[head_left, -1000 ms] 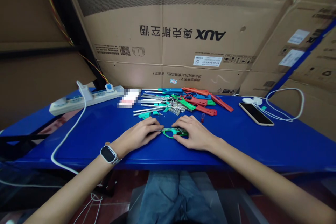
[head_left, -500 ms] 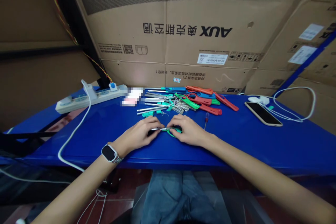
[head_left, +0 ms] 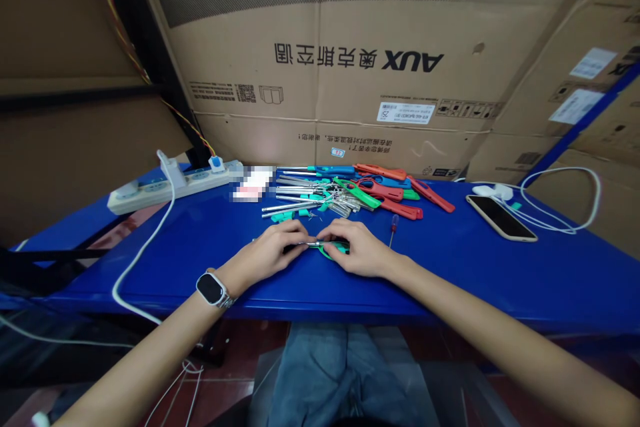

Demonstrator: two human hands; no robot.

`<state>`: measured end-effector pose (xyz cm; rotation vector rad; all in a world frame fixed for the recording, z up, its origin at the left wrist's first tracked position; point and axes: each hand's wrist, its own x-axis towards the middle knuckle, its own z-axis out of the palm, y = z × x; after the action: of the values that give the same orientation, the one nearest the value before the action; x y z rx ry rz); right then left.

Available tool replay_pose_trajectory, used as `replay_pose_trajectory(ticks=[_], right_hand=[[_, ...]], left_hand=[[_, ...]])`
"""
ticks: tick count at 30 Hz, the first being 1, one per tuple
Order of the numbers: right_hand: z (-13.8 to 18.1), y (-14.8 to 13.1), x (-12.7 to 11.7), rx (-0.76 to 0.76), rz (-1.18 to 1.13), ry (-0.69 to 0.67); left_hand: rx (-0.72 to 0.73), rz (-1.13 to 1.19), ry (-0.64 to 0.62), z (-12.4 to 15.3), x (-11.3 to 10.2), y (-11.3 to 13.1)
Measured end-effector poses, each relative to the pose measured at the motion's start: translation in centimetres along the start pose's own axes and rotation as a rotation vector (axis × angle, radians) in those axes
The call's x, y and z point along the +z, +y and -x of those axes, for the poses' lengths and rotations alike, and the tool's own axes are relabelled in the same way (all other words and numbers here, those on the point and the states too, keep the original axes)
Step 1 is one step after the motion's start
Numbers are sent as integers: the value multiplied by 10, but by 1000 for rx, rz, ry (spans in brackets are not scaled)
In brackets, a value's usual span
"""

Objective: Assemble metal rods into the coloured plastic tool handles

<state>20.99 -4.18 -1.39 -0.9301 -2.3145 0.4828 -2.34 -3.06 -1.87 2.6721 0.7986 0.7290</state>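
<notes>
Both hands meet over the front of the blue table. My right hand (head_left: 357, 250) is closed around the green body of a long-nosed lighter (head_left: 321, 246), most of it hidden under the fingers. From the left, my left hand (head_left: 274, 252) pinches the lighter's metal tube close to where it joins the body. Just behind the hands lie several loose metal tubes (head_left: 287, 207) and teal plastic pieces (head_left: 283, 216). A green lighter handle (head_left: 357, 193) and several red handles (head_left: 400, 207) rest to their right. A small screwdriver (head_left: 394, 224) lies beyond my right hand.
A white power strip (head_left: 193, 178) with a plugged-in cable stands at the table's left. A phone (head_left: 503, 218) and a looped white cable (head_left: 595, 213) lie on the right. Cardboard (head_left: 350, 87) walls the back; the blue table (head_left: 450, 267) ends before my lap.
My left hand has shifted slightly to the right along the tube, closer to my right hand. Less of the metal now shows between the left fingers. The right hand stays almost still.
</notes>
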Motion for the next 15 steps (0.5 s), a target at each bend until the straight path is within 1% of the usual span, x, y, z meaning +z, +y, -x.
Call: replay_pose_trajectory(ticks=[9, 15], right_hand=[[-4, 5, 2, 44, -28, 14], [-3, 3, 3, 52, -26, 29]], left_hand=[[-20, -24, -12, 0, 1, -1], [-34, 0, -1, 0, 1, 0]])
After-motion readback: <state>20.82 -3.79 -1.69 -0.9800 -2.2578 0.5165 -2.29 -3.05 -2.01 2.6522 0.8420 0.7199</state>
